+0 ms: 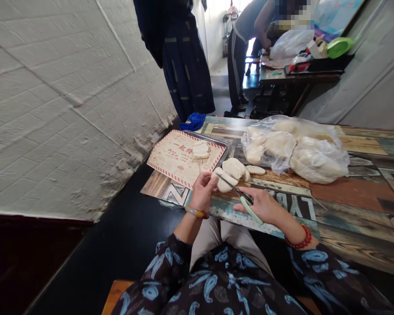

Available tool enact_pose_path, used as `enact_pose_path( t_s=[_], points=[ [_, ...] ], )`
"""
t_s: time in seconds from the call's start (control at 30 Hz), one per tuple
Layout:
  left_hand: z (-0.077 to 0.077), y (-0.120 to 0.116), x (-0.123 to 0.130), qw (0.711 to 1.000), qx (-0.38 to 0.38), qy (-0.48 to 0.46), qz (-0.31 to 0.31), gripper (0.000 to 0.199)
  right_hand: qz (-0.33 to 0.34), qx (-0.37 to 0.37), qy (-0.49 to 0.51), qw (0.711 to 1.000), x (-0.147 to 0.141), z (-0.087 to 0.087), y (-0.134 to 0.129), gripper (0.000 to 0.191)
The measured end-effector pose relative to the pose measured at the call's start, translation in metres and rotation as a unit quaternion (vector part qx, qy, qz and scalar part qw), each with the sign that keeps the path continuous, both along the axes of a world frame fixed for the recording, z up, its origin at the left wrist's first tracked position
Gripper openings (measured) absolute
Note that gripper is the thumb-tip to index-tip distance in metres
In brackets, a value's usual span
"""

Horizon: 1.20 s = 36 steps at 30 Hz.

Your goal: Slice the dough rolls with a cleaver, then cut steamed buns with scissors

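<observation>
A pale dough piece [225, 183] is resting at frame centre, pinched in the narrowed fingers of the left hand [202, 192] to steady it for the green-handled scissors [251, 210]. The right hand [261, 205] is gripping these, fingers curled, its forearm reaching in from the lower right above the painted wooden tabletop [357, 205].

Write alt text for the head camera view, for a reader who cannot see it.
Seen from the head, a seated person's left hand holds a pale lump of dough while the right hand holds green-handled metal scissors to it, over a weathered painted-wood tabletop. Clear plastic bags of dough and a metal tray with a red-striped paper mat lie beyond.
</observation>
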<state>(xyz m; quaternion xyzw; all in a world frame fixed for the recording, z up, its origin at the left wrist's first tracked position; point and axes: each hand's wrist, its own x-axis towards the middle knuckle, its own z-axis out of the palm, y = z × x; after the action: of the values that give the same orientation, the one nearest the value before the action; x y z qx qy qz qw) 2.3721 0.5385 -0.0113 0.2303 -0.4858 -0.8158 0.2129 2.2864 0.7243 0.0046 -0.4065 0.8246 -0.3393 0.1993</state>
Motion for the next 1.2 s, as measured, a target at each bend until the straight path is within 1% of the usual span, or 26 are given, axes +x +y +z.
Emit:
enact_pose_path(
  t_s=[0.17,0.3,0.43,0.57,0.67,0.77,0.9,1.03,1.1,1.2],
  points=[
    [-0.001,-0.004,-0.002,0.999,-0.034,0.009,-0.008,0.047,0.027,0.013,0.036,0.999,-0.006,0.005,-0.009,0.043],
    [-0.001,-0.010,-0.005,0.997,-0.072,0.015,-0.022,0.043,0.036,0.020,0.035,0.999,-0.011,0.008,-0.016,0.037],
    [-0.005,-0.014,-0.006,0.995,-0.092,0.015,-0.028,0.039,0.039,0.000,0.019,0.999,-0.013,0.002,-0.016,0.035],
    [-0.011,-0.017,-0.009,0.996,-0.087,0.009,-0.031,0.038,0.003,-0.026,0.016,1.000,-0.012,-0.008,-0.012,0.044],
    [-0.013,-0.019,-0.012,0.996,-0.085,0.008,-0.031,0.038,0.001,-0.035,0.006,0.999,-0.014,-0.011,-0.012,0.046],
    [-0.014,-0.021,-0.015,0.995,-0.092,0.006,-0.035,0.037,0.005,-0.027,0.009,1.000,-0.016,-0.010,-0.012,0.045],
    [-0.017,-0.022,-0.016,0.995,-0.094,0.001,-0.043,0.036,0.037,-0.015,0.009,0.999,-0.019,-0.006,-0.013,0.041],
    [-0.017,-0.022,-0.012,0.994,-0.091,-0.005,-0.059,0.036,0.040,-0.033,-0.009,0.999,-0.017,-0.004,-0.014,0.037],
    [-0.016,-0.024,-0.008,0.996,-0.078,-0.007,-0.049,0.038,0.034,-0.030,-0.021,0.999,-0.015,-0.002,-0.012,0.035],
    [-0.015,-0.032,0.001,0.999,-0.033,-0.012,-0.003,0.048,0.023,-0.012,-0.043,0.999,-0.012,0.001,-0.002,0.038]
  ],
)
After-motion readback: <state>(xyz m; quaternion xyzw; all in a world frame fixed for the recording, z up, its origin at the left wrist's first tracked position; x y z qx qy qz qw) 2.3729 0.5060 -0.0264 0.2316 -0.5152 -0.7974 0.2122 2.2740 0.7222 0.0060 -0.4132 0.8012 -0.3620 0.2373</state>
